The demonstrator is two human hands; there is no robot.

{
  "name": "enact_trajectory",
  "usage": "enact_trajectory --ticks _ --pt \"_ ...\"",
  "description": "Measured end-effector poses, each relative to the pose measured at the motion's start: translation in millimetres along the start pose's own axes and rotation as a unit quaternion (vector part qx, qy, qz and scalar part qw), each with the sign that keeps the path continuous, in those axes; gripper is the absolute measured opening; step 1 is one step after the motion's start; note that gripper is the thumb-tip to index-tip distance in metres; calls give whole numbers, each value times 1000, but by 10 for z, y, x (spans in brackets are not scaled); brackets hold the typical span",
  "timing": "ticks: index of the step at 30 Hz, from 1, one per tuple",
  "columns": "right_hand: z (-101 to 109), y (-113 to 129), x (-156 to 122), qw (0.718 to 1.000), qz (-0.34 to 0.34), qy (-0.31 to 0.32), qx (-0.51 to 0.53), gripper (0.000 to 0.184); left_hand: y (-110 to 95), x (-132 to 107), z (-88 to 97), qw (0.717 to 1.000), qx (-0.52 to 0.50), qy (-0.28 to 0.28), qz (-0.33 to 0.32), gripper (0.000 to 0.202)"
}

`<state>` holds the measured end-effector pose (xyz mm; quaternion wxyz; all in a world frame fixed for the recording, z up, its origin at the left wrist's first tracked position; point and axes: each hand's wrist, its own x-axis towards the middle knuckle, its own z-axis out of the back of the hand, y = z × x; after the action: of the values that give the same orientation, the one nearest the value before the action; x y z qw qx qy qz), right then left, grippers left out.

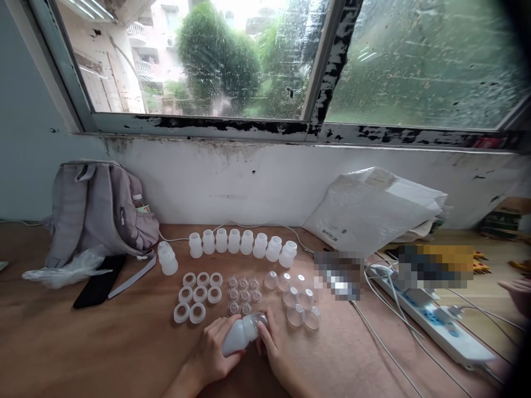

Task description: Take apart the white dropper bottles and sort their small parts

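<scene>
Tilted over the front of the table is a white baby bottle [237, 336] with a clear cap. My left hand [213, 351] wraps round its body. My right hand [271, 337] closes on the clear cap [258, 318] at its upper end. Just beyond my hands lie several clear nipples [245, 296], with several white collar rings [199, 293] to their left. Several clear caps [295, 315] stand to their right. Further back is a curved row of open bottle bodies [247, 242]. One capped bottle [167, 258] stands apart at the row's left.
A grey backpack [95, 210], a black flat object [99, 284] and a crumpled plastic bag [70, 268] sit at the left. A large white bag [373, 207] leans on the wall. Cables run to a power strip [435, 320]; another person's hand [518, 293] shows at the right edge.
</scene>
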<state>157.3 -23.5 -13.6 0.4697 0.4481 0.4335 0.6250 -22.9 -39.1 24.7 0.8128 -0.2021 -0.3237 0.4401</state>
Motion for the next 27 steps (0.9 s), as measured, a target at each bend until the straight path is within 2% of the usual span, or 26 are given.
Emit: enact_trajectory --ticks 2,4,6,9,13,15,19,21,25,27 --pt "-42 78 8 997 -20 43 53 38 -17 -40 13 1000 -6 10 15 55" --pt "-84 159 14 996 -16 57 60 39 -16 -96 -22 1000 -16 17 20 55" --pt "-113 235 17 997 14 70 34 38 1 -159 -105 999 -28 8 22 55" --pt "-124 323 19 994 69 90 9 33 25 -224 -230 996 -65 -36 41 53" --pt "-101 380 14 990 101 97 -5 29 12 -210 -234 991 -109 -54 60 50" --pt "-89 399 5 986 122 105 -32 30 1 -183 -209 987 -115 -63 90 44" --pt "-69 444 -8 979 151 114 -72 38 1 -173 -233 975 -81 -119 167 28" --pt "-60 457 -11 978 158 113 -75 39 -5 -198 -237 977 -66 -121 165 33" --pt "-50 448 -17 977 163 116 -75 39 -101 -242 -107 985 -118 -75 103 64" --pt "-50 433 -16 976 166 120 -73 40 -198 -222 7 978 -156 -96 101 59"
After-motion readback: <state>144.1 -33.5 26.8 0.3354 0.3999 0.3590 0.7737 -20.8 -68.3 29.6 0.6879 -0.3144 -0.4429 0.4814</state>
